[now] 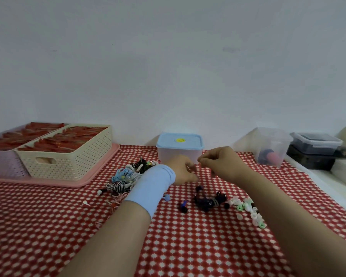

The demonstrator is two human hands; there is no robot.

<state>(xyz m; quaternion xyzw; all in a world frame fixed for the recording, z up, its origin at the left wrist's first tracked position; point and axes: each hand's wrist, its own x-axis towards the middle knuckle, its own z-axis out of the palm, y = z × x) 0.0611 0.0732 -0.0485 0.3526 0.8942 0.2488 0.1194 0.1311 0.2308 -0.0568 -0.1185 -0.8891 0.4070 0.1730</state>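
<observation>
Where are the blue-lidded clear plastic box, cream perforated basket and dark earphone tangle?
Clear plastic box with pale blue lid (pixel 168 142): head view, on the lid.
Cream perforated plastic basket (pixel 72 166): head view, front wall.
Dark tangle of earphones (pixel 205 202): head view, middle of bundle.

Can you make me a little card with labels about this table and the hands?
Hands: left hand and right hand close together above the cloth
Grip: right hand looks pinched; on what, too small to tell
Near them: dark earphones
Left pile: coloured earphone bundles
Right pile: white and green ear tips
Behind: blue-lidded box
Far left: cream basket on pink tray
</observation>
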